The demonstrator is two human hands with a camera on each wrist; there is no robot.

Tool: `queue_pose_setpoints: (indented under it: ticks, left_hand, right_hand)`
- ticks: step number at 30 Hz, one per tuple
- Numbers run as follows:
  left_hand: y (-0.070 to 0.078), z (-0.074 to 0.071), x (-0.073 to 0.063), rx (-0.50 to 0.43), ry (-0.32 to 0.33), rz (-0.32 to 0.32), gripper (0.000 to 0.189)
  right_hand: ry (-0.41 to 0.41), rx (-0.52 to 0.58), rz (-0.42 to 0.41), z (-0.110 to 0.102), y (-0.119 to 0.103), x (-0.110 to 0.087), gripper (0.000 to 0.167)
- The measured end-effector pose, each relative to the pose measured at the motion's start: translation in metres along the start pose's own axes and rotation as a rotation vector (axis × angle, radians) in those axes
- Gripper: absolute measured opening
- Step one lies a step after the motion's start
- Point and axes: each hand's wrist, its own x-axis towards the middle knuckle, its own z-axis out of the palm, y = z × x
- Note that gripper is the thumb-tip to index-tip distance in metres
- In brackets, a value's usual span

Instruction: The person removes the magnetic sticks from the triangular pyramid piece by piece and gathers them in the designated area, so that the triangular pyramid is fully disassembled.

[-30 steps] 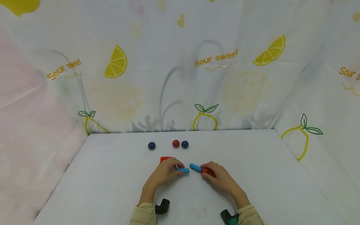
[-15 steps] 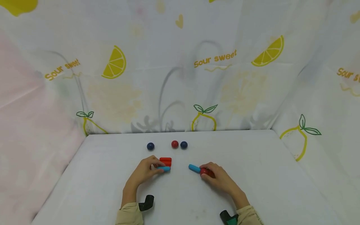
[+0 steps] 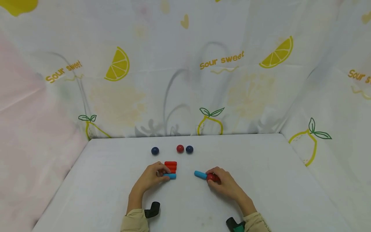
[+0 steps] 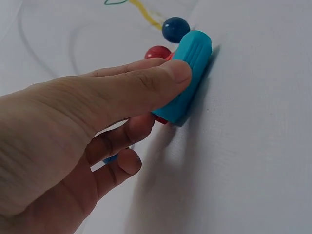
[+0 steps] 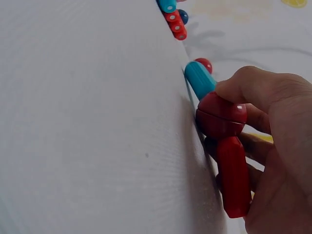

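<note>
My left hand (image 3: pixel 150 176) pinches a light blue rod (image 4: pixel 195 48) between thumb and fingers. It lies along the front of a row of red rods (image 3: pixel 170 165), whose ends, dotted with pale discs, show in the right wrist view. My right hand (image 3: pixel 227 183) grips a joined piece: a dark red ball (image 5: pixel 222 115) with a seam round its middle, a light blue rod (image 5: pixel 199 79) on its far side and a red rod (image 5: pixel 233 178) on its near side. In the head view the blue rod points left, and the red rod is mostly hidden by the hand.
Toward the back of the white table (image 3: pixel 116 180) sit a dark blue ball (image 3: pixel 155 150), a red ball (image 3: pixel 180 148) and another dark blue ball (image 3: pixel 189 149). A printed cloth (image 3: pixel 162 96) hangs behind the table's back edge.
My left hand has moved left with the blue rod, away from the right hand's piece and over to the front of the red rods. The right hand stays almost still.
</note>
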Motion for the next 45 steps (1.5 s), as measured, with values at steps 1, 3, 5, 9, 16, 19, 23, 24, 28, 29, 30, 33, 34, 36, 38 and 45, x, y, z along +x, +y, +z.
queue_pose_setpoints:
  ticks: [1, 3, 5, 9, 16, 19, 23, 24, 28, 29, 30, 33, 34, 36, 38, 45]
  left_hand:
    - [0.000, 0.000, 0.000, 0.002, 0.004, -0.003, 0.016]
    - [0.000, 0.000, 0.000, 0.004, 0.011, -0.006, 0.017]
    - [-0.001, 0.000, 0.001, 0.005, 0.013, -0.004, 0.017]
    - [-0.001, -0.001, 0.000, 0.014, 0.022, 0.007, 0.017]
    - [0.012, 0.001, 0.005, 0.024, 0.138, 0.105, 0.008]
    - [0.023, 0.012, 0.012, 0.021, 0.142, 0.154, 0.010]
    - [0.041, 0.037, 0.020, 0.032, 0.064, 0.183, 0.019]
    - [0.047, 0.044, 0.022, 0.039, 0.032, 0.180, 0.021]
    - [0.060, 0.067, 0.027, 0.087, -0.068, 0.153, 0.028]
    - [0.060, 0.072, 0.028, 0.103, -0.079, 0.153, 0.027]
    - [0.061, 0.074, 0.028, 0.111, -0.085, 0.150, 0.026]
    - [0.059, 0.079, 0.030, 0.111, -0.091, 0.145, 0.021]
    - [0.058, 0.079, 0.030, 0.107, -0.093, 0.148, 0.019]
    - [0.058, 0.079, 0.030, 0.103, -0.098, 0.147, 0.018]
    - [0.058, 0.078, 0.030, 0.106, -0.106, 0.151, 0.018]
    - [0.057, 0.073, 0.028, 0.113, -0.144, 0.201, 0.017]
  right_hand:
    - [-0.002, 0.000, 0.000, 0.000, -0.001, 0.000, 0.026]
    - [-0.004, -0.001, 0.004, 0.000, -0.002, 0.000, 0.025]
    - [-0.006, -0.001, 0.006, 0.001, -0.002, 0.001, 0.025]
    - [-0.014, 0.004, 0.029, 0.001, -0.003, 0.001, 0.025]
    - [-0.011, 0.012, 0.025, 0.000, 0.000, 0.000, 0.025]
    - [-0.011, 0.016, 0.015, 0.000, 0.001, 0.000, 0.025]
    - [-0.014, 0.017, -0.010, 0.002, 0.004, -0.001, 0.025]
    - [-0.016, 0.024, -0.029, 0.002, 0.005, -0.001, 0.026]
    - [-0.025, 0.060, -0.126, 0.004, 0.006, -0.001, 0.027]
    - [-0.027, 0.066, -0.143, 0.005, 0.006, -0.001, 0.027]
    - [-0.027, 0.069, -0.157, 0.005, 0.005, -0.001, 0.027]
    - [-0.024, 0.076, -0.167, 0.005, 0.005, -0.001, 0.027]
    - [-0.021, 0.075, -0.173, 0.006, 0.005, -0.001, 0.026]
    - [-0.018, 0.079, -0.194, 0.006, 0.006, 0.000, 0.026]
    - [-0.015, 0.084, -0.217, 0.006, 0.008, 0.001, 0.026]
    - [-0.034, 0.103, -0.223, 0.006, 0.009, 0.001, 0.027]
